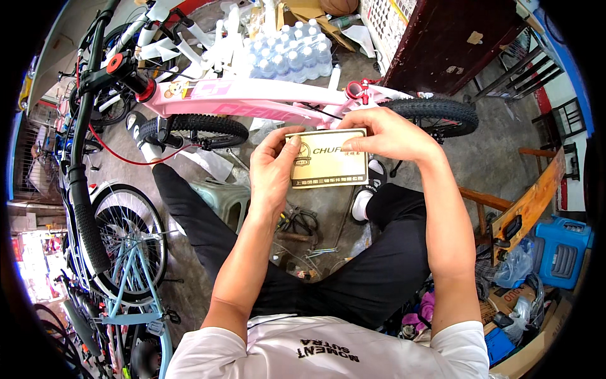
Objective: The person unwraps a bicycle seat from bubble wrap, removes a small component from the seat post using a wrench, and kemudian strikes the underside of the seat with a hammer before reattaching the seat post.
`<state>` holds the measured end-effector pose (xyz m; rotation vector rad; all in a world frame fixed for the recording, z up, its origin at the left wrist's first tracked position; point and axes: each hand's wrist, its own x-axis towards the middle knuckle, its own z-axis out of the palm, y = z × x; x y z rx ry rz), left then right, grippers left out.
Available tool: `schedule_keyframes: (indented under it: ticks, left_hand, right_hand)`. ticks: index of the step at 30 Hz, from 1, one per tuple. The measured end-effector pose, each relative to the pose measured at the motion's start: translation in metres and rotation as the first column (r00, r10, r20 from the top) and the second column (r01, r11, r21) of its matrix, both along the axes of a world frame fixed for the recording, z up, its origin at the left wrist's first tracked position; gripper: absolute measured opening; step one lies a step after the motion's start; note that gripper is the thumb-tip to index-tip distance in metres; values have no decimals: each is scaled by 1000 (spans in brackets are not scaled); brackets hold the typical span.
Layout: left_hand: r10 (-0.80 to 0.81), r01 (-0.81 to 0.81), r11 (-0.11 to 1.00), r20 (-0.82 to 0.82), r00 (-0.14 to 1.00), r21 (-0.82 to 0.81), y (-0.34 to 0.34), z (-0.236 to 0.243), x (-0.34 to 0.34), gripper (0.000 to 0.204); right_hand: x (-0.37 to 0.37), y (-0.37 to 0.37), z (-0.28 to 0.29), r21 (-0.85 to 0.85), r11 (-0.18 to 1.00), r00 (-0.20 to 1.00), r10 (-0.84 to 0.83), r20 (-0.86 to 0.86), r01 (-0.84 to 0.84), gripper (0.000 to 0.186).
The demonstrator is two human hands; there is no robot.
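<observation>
While both hands are engaged on a single item, a pale gold card (329, 169) with a dark border is located between them, ahead of the person's spread legs (391, 237), printed face toward the camera. The left hand (270, 161) grasps the card's left edge, thumb on the face. The right hand (386, 136) grips the upper right corner, thumb likewise on the face. The lower edge is unheld; whether the item is a card or a thin box cannot be determined.

Beyond the upper edge, a pink bicycle frame (252, 95) spans the view and limits forward room; contact with the card cannot be confirmed. On the left, a grey-green stool (228, 199) stands near the left forearm. On the right, concrete floor (505, 142) separates the right forearm from a wooden bench (533, 192) and a blue case (562, 252).
</observation>
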<state>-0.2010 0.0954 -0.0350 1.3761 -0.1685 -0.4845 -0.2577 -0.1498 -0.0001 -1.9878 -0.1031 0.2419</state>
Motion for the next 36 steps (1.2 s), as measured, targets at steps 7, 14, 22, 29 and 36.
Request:
schedule_keyframes:
  ticks: [7, 14, 22, 29, 36]
  left_hand:
    - [-17, 18, 1000, -72, 997, 6, -4, -4, 6, 29]
    - [-10, 9, 1000, -91, 996, -13, 3, -16, -1, 28]
    - [-100, 109, 988, -83, 992, 110, 17, -29, 0, 16]
    - [-287, -183, 388, 307, 907, 903, 103, -155, 11, 23]
    - [-493, -470, 5, 411, 767, 883, 118, -222, 79, 23]
  right_hand:
    - [8, -6, 5, 121, 965, 972, -231, -41, 234, 23]
    - [8, -11, -1, 138, 946, 956, -288, -51, 293, 28]
    - [11, -3, 1, -34, 937, 937, -347, 40, 348, 27]
    - [6, 7, 11, -291, 873, 916, -336, 220, 391, 33]
    - [5, 7, 8, -311, 891, 939, -282, 197, 332, 25]
